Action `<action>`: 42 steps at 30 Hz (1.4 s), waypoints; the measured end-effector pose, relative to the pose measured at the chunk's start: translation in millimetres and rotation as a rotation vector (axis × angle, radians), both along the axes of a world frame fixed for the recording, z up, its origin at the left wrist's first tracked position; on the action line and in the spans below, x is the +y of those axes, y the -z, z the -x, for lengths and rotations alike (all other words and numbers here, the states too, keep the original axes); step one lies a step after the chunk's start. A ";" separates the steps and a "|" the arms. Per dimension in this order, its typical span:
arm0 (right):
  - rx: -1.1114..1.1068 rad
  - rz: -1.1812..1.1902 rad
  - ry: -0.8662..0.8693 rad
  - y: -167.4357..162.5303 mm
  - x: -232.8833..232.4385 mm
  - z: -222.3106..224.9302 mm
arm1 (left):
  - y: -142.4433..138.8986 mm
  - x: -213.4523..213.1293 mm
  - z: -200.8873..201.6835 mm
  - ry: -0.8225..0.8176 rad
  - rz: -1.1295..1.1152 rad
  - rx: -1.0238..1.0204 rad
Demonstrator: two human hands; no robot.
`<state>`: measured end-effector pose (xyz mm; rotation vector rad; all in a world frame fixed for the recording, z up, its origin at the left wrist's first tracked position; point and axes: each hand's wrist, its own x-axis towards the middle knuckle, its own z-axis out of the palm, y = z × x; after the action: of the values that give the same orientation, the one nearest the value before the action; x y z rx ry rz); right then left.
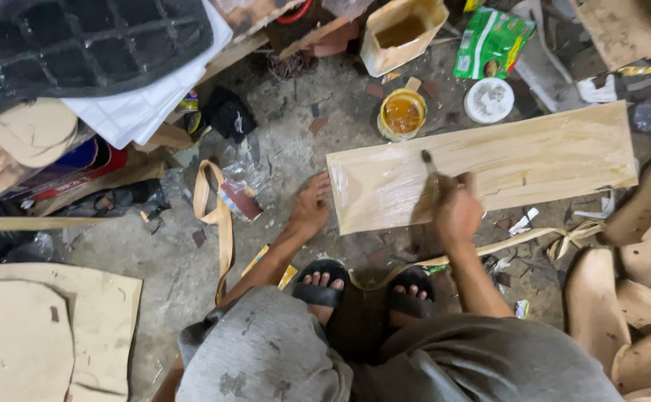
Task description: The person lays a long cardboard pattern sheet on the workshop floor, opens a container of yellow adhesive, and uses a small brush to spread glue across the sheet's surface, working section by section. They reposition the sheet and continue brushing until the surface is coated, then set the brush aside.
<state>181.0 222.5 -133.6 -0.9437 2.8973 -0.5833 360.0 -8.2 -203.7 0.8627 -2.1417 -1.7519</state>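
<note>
Crouching over the floor, I note the right hand [457, 212] clamped on a brush [430, 175] on the pale board [534, 160]. The left hand [309, 205], fingers spread, presses the board's nine-o'clock edge. A glue tin [402, 115] stands at eleven o'clock.

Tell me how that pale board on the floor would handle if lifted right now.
The board looks stiff: it lies flat with straight edges. Its face shines wet under the brush in the right hand, so it is probably slippery and sticky to touch. The left hand steadies its end, so it may slide when pushed.
</note>
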 end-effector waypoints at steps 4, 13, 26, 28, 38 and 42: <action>0.057 -0.269 -0.370 19.0 -14.2 -43.2 | -1.7 -1.6 3.8 0.025 0.082 -0.071; 0.090 -0.104 -0.212 -10.3 -27.0 -17.1 | -0.5 3.8 -1.7 -0.017 0.008 -0.030; 0.007 -0.226 -0.522 -22.7 -41.0 22.3 | -13.9 1.8 2.9 0.000 0.086 0.013; 0.032 -0.099 -0.489 -38.2 -45.7 41.3 | -19.5 2.2 3.9 -0.013 0.074 -0.016; 0.206 -0.386 -0.418 -72.7 -124.1 110.6 | -33.9 2.7 1.0 0.015 0.017 -0.009; 0.136 -0.043 -0.263 -107.8 -93.8 101.2 | -29.5 2.8 0.8 0.009 0.083 0.104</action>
<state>79.9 128.7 -25.7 -1.3794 2.8153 -0.4525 359.1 -5.4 -174.2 0.7254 -2.1375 -1.6606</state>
